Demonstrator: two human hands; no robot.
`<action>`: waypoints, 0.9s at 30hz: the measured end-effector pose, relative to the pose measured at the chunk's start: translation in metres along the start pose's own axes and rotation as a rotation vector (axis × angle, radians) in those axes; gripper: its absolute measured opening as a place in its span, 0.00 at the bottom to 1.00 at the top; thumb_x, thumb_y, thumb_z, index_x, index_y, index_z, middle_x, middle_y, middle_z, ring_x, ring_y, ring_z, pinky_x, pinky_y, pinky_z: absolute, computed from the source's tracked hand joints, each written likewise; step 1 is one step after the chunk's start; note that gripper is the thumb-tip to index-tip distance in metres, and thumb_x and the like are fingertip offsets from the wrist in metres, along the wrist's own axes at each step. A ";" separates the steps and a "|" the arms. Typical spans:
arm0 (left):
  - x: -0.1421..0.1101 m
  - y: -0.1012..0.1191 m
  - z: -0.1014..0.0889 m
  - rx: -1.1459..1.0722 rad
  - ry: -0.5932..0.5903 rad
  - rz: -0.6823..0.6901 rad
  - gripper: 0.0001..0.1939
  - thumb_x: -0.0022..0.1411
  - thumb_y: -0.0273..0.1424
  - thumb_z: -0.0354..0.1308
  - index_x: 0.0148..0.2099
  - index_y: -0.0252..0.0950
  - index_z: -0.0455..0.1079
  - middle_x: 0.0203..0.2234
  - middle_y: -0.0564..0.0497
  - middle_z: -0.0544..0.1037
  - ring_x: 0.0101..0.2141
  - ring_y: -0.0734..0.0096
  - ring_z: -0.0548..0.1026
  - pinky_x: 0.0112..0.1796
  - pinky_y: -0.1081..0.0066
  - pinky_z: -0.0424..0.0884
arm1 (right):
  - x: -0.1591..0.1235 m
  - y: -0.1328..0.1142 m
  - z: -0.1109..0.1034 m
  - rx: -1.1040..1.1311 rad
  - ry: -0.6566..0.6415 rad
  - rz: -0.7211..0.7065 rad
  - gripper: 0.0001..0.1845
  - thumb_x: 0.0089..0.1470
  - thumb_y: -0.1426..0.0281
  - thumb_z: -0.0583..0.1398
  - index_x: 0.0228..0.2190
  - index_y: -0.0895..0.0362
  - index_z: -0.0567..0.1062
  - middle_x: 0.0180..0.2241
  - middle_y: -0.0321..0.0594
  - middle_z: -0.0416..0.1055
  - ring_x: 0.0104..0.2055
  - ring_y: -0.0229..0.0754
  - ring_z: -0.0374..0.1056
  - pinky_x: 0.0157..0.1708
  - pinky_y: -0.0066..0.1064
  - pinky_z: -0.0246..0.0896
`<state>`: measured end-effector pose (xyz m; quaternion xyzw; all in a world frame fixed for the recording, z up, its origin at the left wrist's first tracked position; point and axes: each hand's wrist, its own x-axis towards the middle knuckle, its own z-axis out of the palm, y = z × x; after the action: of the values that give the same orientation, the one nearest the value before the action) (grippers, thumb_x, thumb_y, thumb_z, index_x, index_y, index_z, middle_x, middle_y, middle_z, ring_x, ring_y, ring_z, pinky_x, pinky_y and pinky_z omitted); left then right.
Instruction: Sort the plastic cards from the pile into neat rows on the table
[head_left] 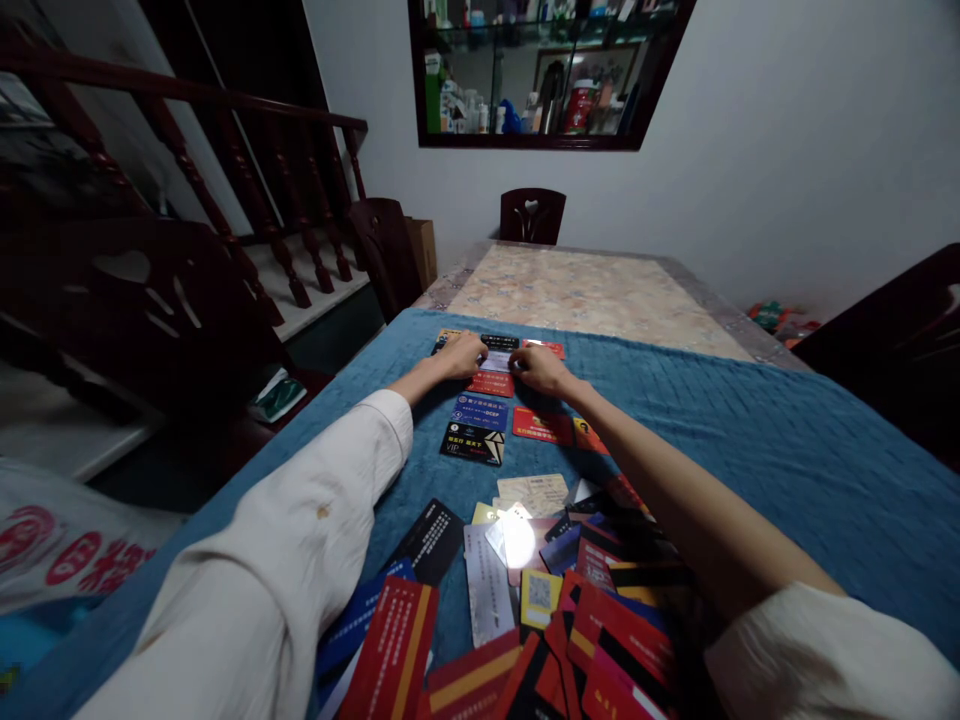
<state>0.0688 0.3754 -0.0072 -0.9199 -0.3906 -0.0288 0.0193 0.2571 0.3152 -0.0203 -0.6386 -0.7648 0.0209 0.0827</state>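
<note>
Both my hands are stretched forward over the blue cloth, at the two ends of a pale silvery card [496, 361]. My left hand [460, 354] has its fingers curled at the card's left edge, and my right hand [541, 368] pinches its right edge. Above this card lies a black card [499, 342]; below it are a red card [491, 385], a blue card [480, 411] and a black VIP card [472, 445] in a column. To the right lies another red card [541, 427] beside an orange card [589, 435]. My left hand partly covers a yellow-and-black card [448, 335].
Nearer me, a loose heap of many-coloured cards [487, 680] spreads between my forearms. The blue cloth [750, 450] covers the near part of the table [577, 285]. Dark wooden chairs [532, 215] stand around it. A white plastic bag [67, 540] is at the lower left.
</note>
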 end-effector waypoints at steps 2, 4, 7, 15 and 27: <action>0.000 0.000 0.000 0.004 0.003 -0.003 0.19 0.56 0.26 0.57 0.50 0.39 0.78 0.45 0.43 0.77 0.52 0.53 0.70 0.53 0.61 0.67 | 0.000 0.000 0.000 0.004 0.001 0.003 0.17 0.58 0.72 0.57 0.47 0.56 0.80 0.43 0.47 0.76 0.44 0.43 0.71 0.43 0.27 0.61; 0.001 0.001 0.000 0.019 -0.002 -0.007 0.19 0.57 0.26 0.56 0.50 0.39 0.78 0.46 0.42 0.77 0.52 0.53 0.70 0.53 0.61 0.67 | 0.000 0.000 0.000 0.008 0.004 0.005 0.17 0.58 0.72 0.58 0.47 0.56 0.80 0.44 0.47 0.76 0.44 0.44 0.71 0.43 0.27 0.61; 0.000 0.002 -0.001 0.039 -0.015 -0.004 0.19 0.58 0.25 0.55 0.50 0.38 0.78 0.46 0.42 0.76 0.53 0.52 0.70 0.53 0.59 0.67 | 0.000 -0.001 0.000 0.016 0.008 0.004 0.16 0.58 0.72 0.58 0.46 0.57 0.80 0.44 0.48 0.76 0.44 0.44 0.71 0.43 0.28 0.61; -0.012 0.011 -0.010 0.049 0.031 0.026 0.19 0.60 0.25 0.53 0.51 0.36 0.76 0.48 0.41 0.75 0.52 0.51 0.68 0.52 0.56 0.65 | -0.007 0.003 -0.004 0.061 0.048 -0.018 0.20 0.59 0.72 0.58 0.52 0.59 0.75 0.47 0.49 0.76 0.45 0.42 0.72 0.45 0.28 0.62; -0.045 0.058 -0.035 -0.010 0.098 0.187 0.15 0.61 0.27 0.54 0.48 0.34 0.76 0.48 0.40 0.75 0.52 0.52 0.66 0.51 0.55 0.63 | -0.060 0.012 -0.032 0.077 0.093 -0.065 0.17 0.56 0.75 0.58 0.47 0.55 0.78 0.47 0.43 0.77 0.50 0.44 0.70 0.49 0.30 0.60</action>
<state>0.0777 0.3008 0.0234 -0.9500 -0.3013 -0.0740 0.0366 0.2842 0.2566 0.0039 -0.6102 -0.7790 0.0177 0.1433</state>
